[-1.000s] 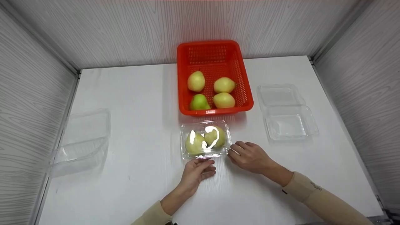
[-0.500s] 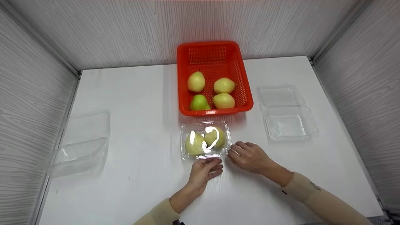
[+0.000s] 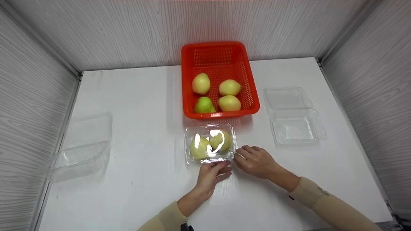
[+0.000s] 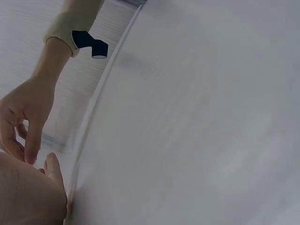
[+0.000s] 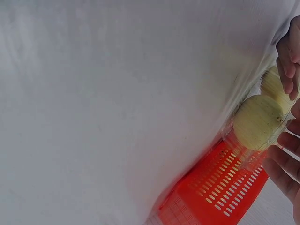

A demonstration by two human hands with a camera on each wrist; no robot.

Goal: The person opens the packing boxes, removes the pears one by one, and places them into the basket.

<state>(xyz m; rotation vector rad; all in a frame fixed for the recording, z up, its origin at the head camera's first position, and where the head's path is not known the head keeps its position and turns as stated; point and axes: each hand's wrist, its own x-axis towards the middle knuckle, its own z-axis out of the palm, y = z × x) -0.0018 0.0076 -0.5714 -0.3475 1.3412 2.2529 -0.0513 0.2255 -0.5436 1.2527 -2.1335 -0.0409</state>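
A clear plastic clamshell box [image 3: 189,131] stands closed in the middle of the table, with two yellow-green pears [image 3: 199,148] inside. At its front edge, near the right corner, my left hand [image 3: 208,179] pinches the rim between thumb and fingers. My right hand [image 3: 257,162] holds the box's right side by the front corner, its fingers bent. In the right wrist view, fingers [image 5: 281,171] lie along the box, and one pear [image 5: 257,123] shows through the plastic. The left wrist view shows my right hand [image 4: 28,105] beyond the left; the box is hidden there.
Behind the box stands a red basket [image 3: 221,114] holding several pears [image 3: 230,103], one greener [image 3: 204,105]. An open clear clamshell [image 3: 293,142] lies on the right, another [image 3: 80,158] at the left. Wood-grain panels [image 3: 128,32] enclose the white table [image 3: 144,106].
My left hand has slid rightward along the front rim of the clamshell box, towards the right corner. My right hand, the box and the basket have stayed in place.
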